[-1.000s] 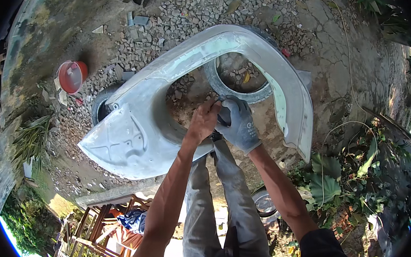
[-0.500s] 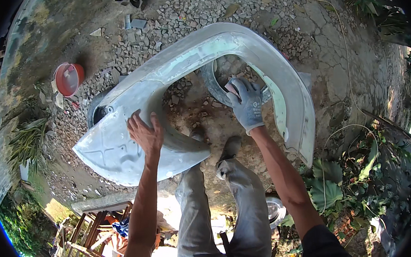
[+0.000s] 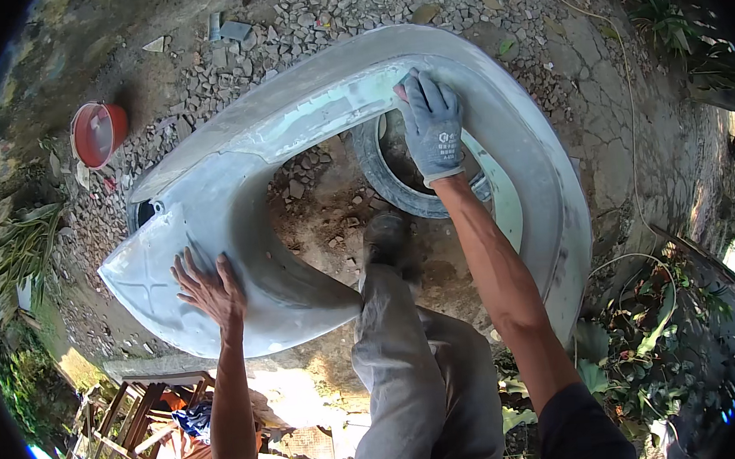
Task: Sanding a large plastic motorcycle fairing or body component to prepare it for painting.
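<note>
Panel (image 3: 236,201) near bucket (image 3: 120,121) with pale contents (image 3: 101,136)

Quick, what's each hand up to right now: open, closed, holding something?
Left hand: open, spread on the grey panel, holding nothing visible.
Right hand: gloved, holding a mostly hidden pinkish pad at the panel.

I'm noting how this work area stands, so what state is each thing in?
Panel: grey, with pale green patches along its inner edge
Left hand: bare, fingers spread, laid on the panel
Right hand: gloved, closed on the pad, at the panel's inner edge
Pad: reddish, mostly hidden
Tire: lying flat, partly covered
Bucket: upright, pale inside; contents unclear
</note>
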Motion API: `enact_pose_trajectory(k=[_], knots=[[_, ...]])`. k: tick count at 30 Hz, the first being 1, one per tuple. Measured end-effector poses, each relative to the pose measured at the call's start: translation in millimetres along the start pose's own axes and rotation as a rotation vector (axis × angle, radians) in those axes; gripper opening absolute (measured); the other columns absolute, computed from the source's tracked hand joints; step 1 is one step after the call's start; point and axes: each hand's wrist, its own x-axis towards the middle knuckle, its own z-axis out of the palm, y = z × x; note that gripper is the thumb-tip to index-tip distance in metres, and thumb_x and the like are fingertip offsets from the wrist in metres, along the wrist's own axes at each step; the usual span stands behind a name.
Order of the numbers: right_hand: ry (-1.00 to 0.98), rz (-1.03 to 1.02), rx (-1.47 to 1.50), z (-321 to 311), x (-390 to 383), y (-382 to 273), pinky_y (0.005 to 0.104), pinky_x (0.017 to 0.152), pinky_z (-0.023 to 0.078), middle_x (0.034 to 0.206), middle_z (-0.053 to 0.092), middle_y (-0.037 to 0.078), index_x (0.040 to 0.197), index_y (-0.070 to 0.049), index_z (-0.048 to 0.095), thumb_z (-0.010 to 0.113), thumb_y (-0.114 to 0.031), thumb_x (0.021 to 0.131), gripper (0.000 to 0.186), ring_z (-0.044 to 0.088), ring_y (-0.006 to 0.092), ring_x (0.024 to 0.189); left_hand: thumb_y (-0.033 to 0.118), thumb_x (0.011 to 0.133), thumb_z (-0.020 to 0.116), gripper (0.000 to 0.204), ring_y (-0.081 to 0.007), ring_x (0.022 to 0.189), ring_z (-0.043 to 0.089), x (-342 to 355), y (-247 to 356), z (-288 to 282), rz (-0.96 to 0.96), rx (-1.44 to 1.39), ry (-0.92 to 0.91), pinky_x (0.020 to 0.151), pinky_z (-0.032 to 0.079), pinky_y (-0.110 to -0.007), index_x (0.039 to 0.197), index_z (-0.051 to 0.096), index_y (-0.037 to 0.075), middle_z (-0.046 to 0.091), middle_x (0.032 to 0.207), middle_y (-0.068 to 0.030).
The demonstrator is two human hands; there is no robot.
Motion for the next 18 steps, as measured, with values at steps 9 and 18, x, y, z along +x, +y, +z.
enact_pose_trajectory(k=[9,18], knots=[[-0.012,-0.08,-0.021,10.6,0.4,15.8,0.0507,0.111,0.044,0.153,0.063,0.011,0.143,-0.005,0.067,0.07,-0.02,0.102,0.043,0.056,0.0364,0.129,0.059,0.106,0.054,0.079,-0.0447,0.16,0.027,2.1,2.7,-3.6,0.0,-0.005,-0.005,0.125,0.016,-0.068,0.165,0.039,0.009,0.034,0.171,-0.0208],[0.063,-0.154,-0.087,14.8,-5.7,26.5,0.0497,0.107,0.046,0.152,0.063,0.009,0.143,-0.007,0.066,0.078,-0.02,0.097,0.049,0.056,0.0322,0.129,0.057,0.109,0.054,0.079,-0.0444,0.157,0.032,1.7,-5.0,0.1,0.103,-0.056,0.119,0.128,0.022,-0.06,0.164,0.037,0.002,0.036,0.168,-0.0249]])
